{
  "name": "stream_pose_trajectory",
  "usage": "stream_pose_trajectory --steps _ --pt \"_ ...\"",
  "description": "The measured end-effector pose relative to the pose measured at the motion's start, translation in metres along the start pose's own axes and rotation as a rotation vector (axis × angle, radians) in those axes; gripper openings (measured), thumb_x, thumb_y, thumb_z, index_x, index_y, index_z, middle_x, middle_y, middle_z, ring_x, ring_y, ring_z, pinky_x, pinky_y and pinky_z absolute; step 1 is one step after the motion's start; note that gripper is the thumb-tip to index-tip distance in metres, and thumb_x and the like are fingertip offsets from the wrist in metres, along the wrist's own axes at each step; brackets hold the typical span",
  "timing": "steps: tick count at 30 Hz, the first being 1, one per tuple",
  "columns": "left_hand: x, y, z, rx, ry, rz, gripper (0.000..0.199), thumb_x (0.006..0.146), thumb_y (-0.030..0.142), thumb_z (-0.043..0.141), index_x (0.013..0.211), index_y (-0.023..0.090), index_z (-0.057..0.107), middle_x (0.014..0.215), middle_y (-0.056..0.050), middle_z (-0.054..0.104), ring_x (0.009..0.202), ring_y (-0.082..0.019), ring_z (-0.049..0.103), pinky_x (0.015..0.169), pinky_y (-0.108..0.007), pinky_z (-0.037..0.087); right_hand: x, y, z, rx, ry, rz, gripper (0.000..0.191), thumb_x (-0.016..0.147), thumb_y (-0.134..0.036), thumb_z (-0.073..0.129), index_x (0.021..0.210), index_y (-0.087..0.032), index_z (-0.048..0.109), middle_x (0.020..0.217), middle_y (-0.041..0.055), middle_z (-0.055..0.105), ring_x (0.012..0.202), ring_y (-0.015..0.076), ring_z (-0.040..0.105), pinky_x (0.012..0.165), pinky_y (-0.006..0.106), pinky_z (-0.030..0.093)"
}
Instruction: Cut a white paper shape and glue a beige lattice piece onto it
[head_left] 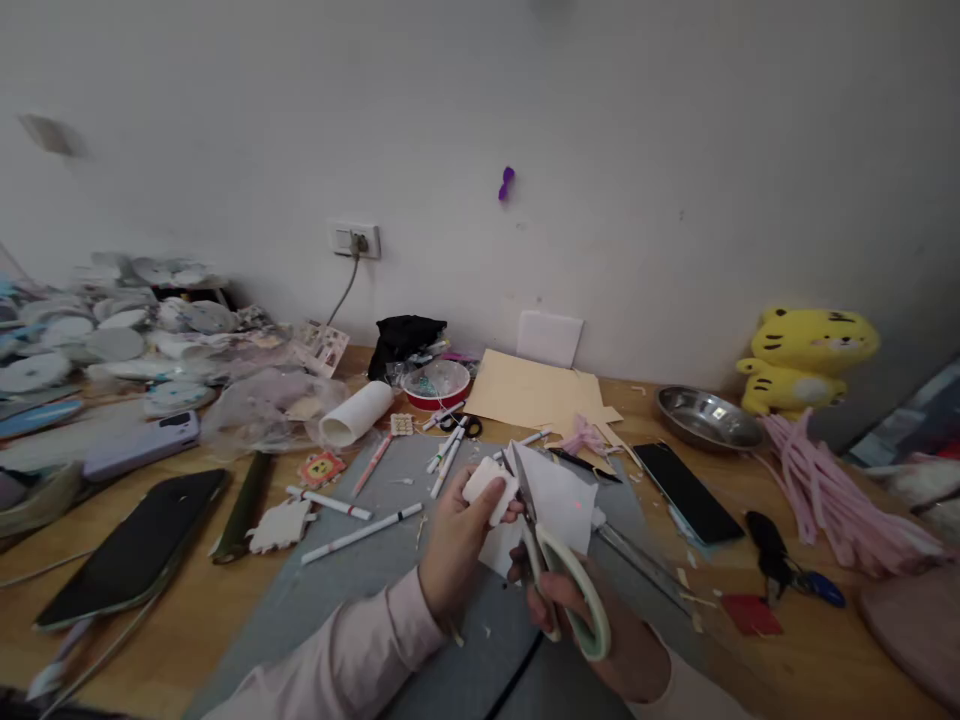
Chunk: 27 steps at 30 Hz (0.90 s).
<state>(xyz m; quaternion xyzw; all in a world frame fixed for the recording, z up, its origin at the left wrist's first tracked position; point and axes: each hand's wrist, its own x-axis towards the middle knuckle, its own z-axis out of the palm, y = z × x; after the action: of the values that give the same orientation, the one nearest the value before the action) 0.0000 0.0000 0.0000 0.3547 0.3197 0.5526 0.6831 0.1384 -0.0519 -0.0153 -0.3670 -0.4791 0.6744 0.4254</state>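
Scissors (561,560) with pale green handles sit in the right hand (592,630), fingers through the loops, blades up against a white sheet (559,495). The left hand (457,540) pinches a small white foam piece (491,485) between thumb and fingers, just beside the blades. Both work over a grey mat (352,590) on the desk (195,610). Two dark phones (135,550) (686,490) flank the mat. Farther back lie white markers (360,533), one paper roll (356,413), one steel bowl (705,418) and one yellow plush tiger (806,360).
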Motion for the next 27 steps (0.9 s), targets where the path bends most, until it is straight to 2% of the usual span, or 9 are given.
stream_pose_trajectory --steps 4,14,17,20,23,27 --pt "0.001 0.002 0.0 0.017 0.069 0.033 0.029 0.068 0.031 0.069 0.085 0.018 0.05 0.063 0.003 0.061 0.05 -0.01 0.057 0.048 -0.019 0.045 0.002 0.003 -0.001 0.002 0.016 0.016 0.037 0.07 -0.046 0.066 0.085 -0.014 0.056 0.053 -0.0046 0.048 0.044 0.0055 0.039 0.042 0.02 0.027" --pt "0.002 0.003 0.001 -0.014 0.06 0.028 0.028 0.067 0.029 0.069 0.083 0.017 0.051 0.063 0.003 0.061 0.052 -0.009 0.056 0.052 -0.019 0.046 0.009 0.018 -0.005 0.083 0.051 0.012 0.035 0.071 -0.041 0.068 0.089 -0.013 0.057 0.048 -0.0061 0.048 0.037 0.0044 0.039 0.037 0.018 0.027" --pt "0.003 0.003 0.001 -0.044 0.035 0.039 0.024 0.067 0.027 0.069 0.08 0.017 0.05 0.06 0.005 0.058 0.05 -0.008 0.053 0.049 -0.018 0.043 0.009 0.013 -0.005 0.2 0.068 0.021 0.036 0.067 -0.043 0.07 0.084 -0.013 0.059 0.058 -0.0028 0.054 0.037 0.0039 0.04 0.035 0.018 0.024" --pt "0.003 0.004 0.0 -0.05 0.043 0.045 0.024 0.064 0.024 0.072 0.076 0.016 0.053 0.063 0.005 0.058 0.05 -0.006 0.053 0.048 -0.017 0.042 0.006 0.004 -0.002 0.35 0.047 0.014 0.034 0.071 -0.044 0.064 0.084 -0.013 0.06 0.071 0.0018 0.059 0.042 0.0052 0.046 0.041 0.02 0.031" --pt "0.003 0.006 -0.001 -0.037 0.063 0.041 0.026 0.06 0.024 0.074 0.075 0.014 0.056 0.064 0.004 0.058 0.051 -0.007 0.053 0.048 -0.017 0.041 0.004 -0.002 0.001 0.403 0.031 -0.018 0.032 0.074 -0.042 0.06 0.086 -0.012 0.061 0.074 0.0042 0.061 0.046 0.0079 0.05 0.046 0.022 0.034" --pt "0.003 0.004 -0.004 -0.038 0.077 0.026 0.029 0.06 0.028 0.074 0.081 0.014 0.059 0.064 0.002 0.06 0.051 -0.007 0.052 0.048 -0.018 0.04 0.006 0.001 0.002 0.43 -0.034 -0.053 0.027 0.074 -0.039 0.059 0.081 -0.013 0.058 0.076 0.0066 0.063 0.055 0.0129 0.056 0.05 0.024 0.038"
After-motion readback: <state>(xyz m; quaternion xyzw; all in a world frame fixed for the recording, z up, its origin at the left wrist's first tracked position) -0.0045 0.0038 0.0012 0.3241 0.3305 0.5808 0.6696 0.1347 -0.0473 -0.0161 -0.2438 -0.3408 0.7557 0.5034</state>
